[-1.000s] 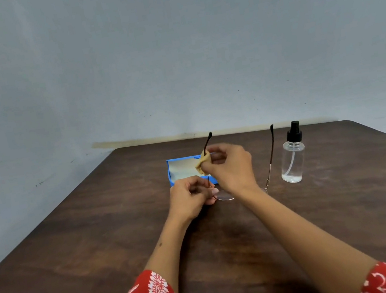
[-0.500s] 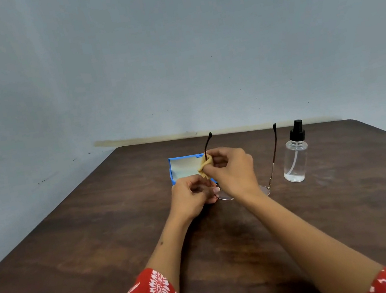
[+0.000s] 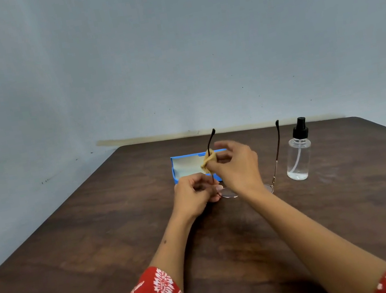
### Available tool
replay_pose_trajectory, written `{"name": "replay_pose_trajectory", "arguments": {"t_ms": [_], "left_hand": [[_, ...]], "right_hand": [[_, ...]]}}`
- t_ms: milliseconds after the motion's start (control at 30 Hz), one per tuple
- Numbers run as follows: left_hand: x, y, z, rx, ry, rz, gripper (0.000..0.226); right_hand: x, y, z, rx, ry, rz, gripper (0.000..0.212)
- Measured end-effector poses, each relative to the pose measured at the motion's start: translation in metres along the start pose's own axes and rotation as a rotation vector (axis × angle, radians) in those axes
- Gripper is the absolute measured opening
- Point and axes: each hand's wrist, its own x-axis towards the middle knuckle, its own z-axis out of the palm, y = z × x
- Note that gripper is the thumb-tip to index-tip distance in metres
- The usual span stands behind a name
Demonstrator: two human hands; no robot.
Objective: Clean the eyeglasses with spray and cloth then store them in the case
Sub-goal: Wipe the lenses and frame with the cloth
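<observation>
Thin-framed eyeglasses point(image 3: 276, 155) are held over the table with both temple arms pointing up and away. My left hand point(image 3: 195, 197) grips the frame near the left lens. My right hand point(image 3: 236, 167) pinches a small yellow cloth point(image 3: 208, 160) around the left temple arm, partway up it. The right lens is mostly hidden behind my right wrist. An open blue case point(image 3: 185, 166) with a pale lining lies just behind my hands. A clear spray bottle point(image 3: 298, 156) with a black pump stands upright to the right of the glasses.
The dark wooden table point(image 3: 100, 238) meets a grey wall at its far edge. Its near edge runs along the bottom left of the view. My red patterned sleeves show at the bottom.
My right hand has slid the cloth slightly up the left temple arm and its fingers have spread a little. The left hand and the glasses have stayed in place.
</observation>
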Motion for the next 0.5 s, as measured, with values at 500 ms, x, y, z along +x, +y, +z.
{"name": "replay_pose_trajectory", "arguments": {"t_ms": [500], "left_hand": [[-0.001, -0.001, 0.000, 0.037, 0.020, 0.006, 0.019]], "right_hand": [[0.003, -0.013, -0.003, 0.098, 0.044, -0.058, 0.019]]}}
